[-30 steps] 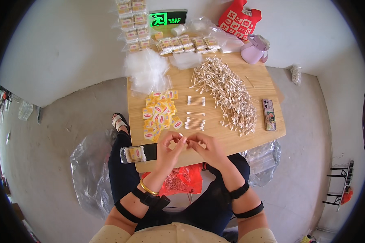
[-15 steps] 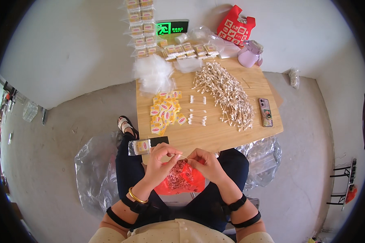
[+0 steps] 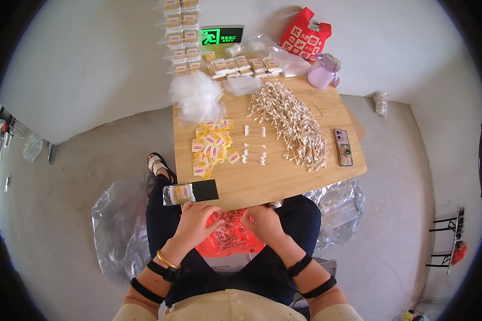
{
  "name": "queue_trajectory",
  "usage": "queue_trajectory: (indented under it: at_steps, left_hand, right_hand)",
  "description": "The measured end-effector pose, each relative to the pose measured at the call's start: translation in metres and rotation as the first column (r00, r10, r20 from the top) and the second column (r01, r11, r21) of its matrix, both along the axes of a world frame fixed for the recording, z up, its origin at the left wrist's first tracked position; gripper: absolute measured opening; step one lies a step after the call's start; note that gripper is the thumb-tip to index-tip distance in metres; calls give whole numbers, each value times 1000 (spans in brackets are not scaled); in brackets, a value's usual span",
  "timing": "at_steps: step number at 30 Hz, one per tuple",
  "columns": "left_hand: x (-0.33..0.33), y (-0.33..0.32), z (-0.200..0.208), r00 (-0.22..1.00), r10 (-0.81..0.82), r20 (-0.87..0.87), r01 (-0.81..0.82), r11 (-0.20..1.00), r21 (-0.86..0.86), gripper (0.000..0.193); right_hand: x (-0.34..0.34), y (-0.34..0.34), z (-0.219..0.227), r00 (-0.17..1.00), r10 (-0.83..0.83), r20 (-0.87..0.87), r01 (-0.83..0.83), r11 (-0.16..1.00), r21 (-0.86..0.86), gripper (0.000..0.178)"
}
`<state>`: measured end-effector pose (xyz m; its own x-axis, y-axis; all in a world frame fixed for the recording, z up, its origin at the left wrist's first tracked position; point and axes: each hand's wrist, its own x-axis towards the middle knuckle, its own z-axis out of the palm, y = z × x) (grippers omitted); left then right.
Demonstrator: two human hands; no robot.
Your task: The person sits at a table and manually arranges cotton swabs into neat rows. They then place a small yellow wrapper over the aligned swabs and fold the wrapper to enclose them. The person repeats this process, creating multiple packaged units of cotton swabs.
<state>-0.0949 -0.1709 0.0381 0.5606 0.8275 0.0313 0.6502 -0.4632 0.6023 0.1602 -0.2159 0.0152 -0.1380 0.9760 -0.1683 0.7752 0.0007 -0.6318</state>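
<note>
By red bag (image 3: 219,249), our left hand (image 3: 200,219) half-open, empty-looking; right hand (image 3: 262,220) curled, can't tell hold. Bag's likely flimsy, pinch rim.

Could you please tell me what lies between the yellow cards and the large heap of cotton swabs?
In the head view, small groups of aligned swabs lie between them on the wooden tabletop.

Dark sign (image 3: 230,35) w/ green pictogram & lettering; red bag (image 3: 306,36) w/ white lettering & icons; yellow cards (image 3: 213,140) & swab pack (image 3: 182,193) w/ red ovals, txt too sm.
</note>
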Motion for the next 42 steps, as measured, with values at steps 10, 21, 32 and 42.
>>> queue_trajectory:
  at_steps: [10, 21, 32, 42]
  left_hand:
    - [12, 10, -23, 996, -92, 19, 93, 990, -103, 27]
    - [23, 28, -33, 992, -111, 62, 116, 989, -95, 22]
    - [43, 39, -25, 985, -152, 84, 162, 979, -126, 27]
    - [79, 103, -21, 998, -57, -28, 60, 993, 105, 41]
  right_hand:
    - [67, 185, -32, 967, -239, 86, 165, 849, 502, 13]
    - [68, 226, -46, 952, -217, 217, 95, 881, 464, 22]
    - [74, 216, -43, 957, -142, 254, 35, 922, 386, 16]
    - [76, 172, -44, 987, -96, 133, 45, 938, 343, 22]
